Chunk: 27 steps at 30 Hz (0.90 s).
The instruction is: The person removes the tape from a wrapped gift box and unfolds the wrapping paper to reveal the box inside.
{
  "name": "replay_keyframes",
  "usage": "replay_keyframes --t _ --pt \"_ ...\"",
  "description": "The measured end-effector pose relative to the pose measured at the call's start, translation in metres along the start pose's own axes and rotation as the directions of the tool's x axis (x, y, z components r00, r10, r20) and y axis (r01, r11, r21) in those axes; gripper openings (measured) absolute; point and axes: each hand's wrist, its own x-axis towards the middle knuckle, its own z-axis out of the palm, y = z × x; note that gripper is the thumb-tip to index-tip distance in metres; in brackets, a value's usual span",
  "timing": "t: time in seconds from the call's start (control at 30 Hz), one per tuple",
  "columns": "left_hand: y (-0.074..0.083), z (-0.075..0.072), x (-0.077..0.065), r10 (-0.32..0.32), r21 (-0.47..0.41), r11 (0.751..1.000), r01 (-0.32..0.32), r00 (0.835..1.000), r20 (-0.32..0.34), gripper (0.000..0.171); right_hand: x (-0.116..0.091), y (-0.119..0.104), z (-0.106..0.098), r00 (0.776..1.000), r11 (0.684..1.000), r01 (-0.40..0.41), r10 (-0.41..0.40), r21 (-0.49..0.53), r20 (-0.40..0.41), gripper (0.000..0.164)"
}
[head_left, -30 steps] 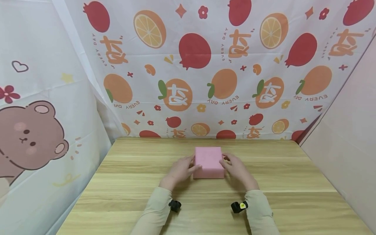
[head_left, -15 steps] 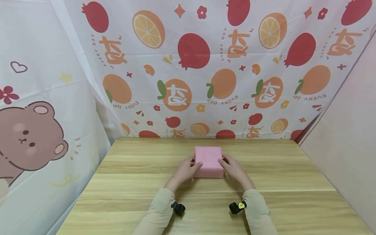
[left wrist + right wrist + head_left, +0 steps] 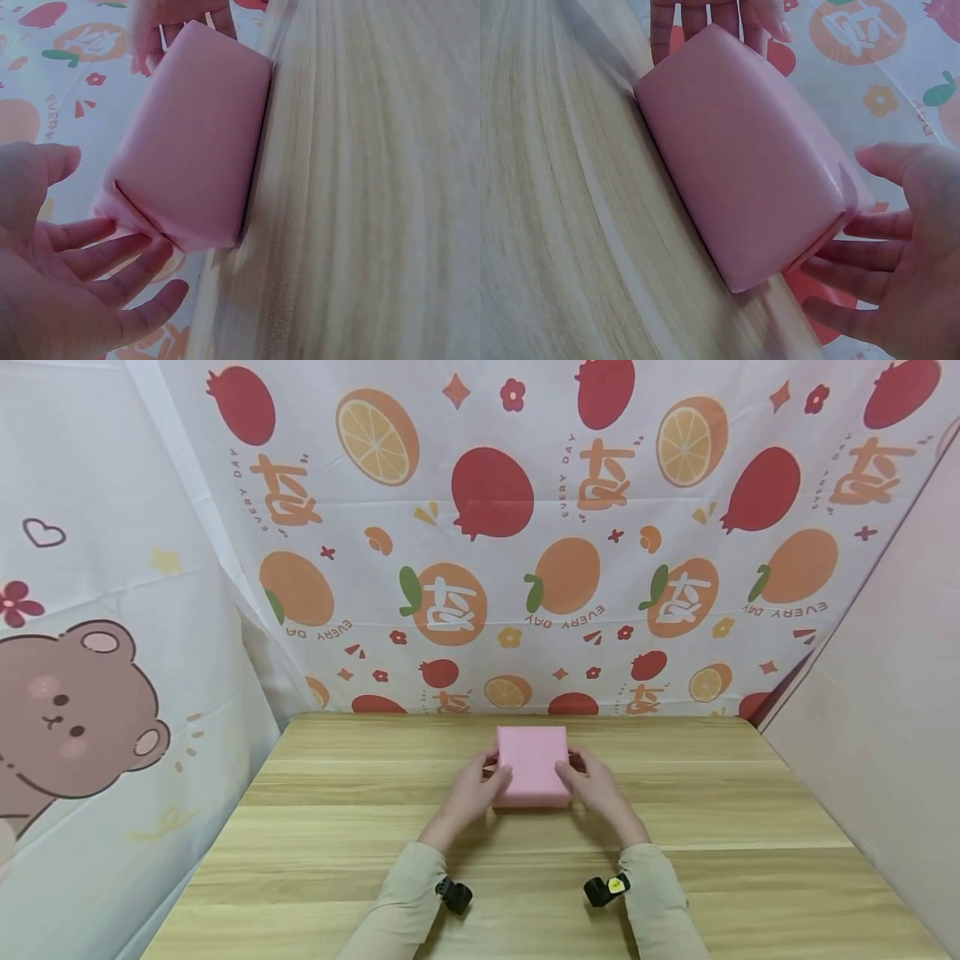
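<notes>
The left hand (image 3: 472,792) has fingers loosely extended, not clenched, fingertips touching one side of the pink box (image 3: 532,764), at its two o'clock, by the wooden table's (image 3: 360,827) far edge. The box's near face runs lengthwise nine to three o'clock. The right hand (image 3: 600,789), likewise unclenched, touches the opposite side, box at ten o'clock; neither hand is clearly nearer.

Pink box (image 3: 533,767), closed, squarish flat top facing up, folded seam at one end; near far edge of surface (image 3: 525,868), between left hand (image 3: 468,795) and right hand (image 3: 602,792).
</notes>
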Motion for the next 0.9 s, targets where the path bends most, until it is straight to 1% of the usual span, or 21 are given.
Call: replay_keyframes --t 0.07,0.13,0.27,0.43,0.53,0.6,0.73,0.9 --pt "0.0 0.001 0.001 0.008 -0.033 0.999 -0.01 0.999 -0.04 0.045 0.001 0.0 0.0 1.0 0.999 -0.003 0.003 0.036 -0.012 0.057" --pt "-0.001 0.001 0.002 0.003 -0.062 0.998 -0.007 0.997 -0.071 0.04 0.001 -0.001 0.0 0.999 0.998 0.008 -0.006 0.064 -0.031 0.053" --pt "0.001 0.001 0.003 -0.022 -0.101 0.995 0.011 0.993 -0.114 0.036 0.002 -0.003 -0.001 0.997 0.994 0.025 -0.017 0.109 -0.076 0.044" --pt "0.005 0.0 0.003 -0.066 -0.115 0.992 0.049 0.987 -0.146 0.038 0.003 -0.005 -0.002 0.994 0.987 0.024 -0.006 0.156 -0.111 0.039" --pt "0.005 -0.001 0.003 -0.096 -0.152 0.986 0.072 0.983 -0.156 0.039 0.003 -0.005 -0.003 0.992 0.987 0.02 0.001 0.162 -0.127 0.04" --pt "0.006 -0.001 0.003 -0.106 -0.18 0.981 0.076 0.981 -0.161 0.04 0.002 -0.005 -0.004 0.991 0.986 0.019 0.004 0.168 -0.135 0.042" --pt "0.009 -0.002 0.002 -0.113 -0.203 0.976 0.077 0.978 -0.174 0.041 0.002 -0.006 -0.004 0.988 0.976 0.043 -0.009 0.216 -0.156 0.043" --pt "0.013 -0.004 0.0 -0.135 -0.215 0.972 0.094 0.973 -0.186 0.041 0.003 -0.007 -0.002 0.98 0.962 0.077 -0.025 0.263 -0.198 0.038"
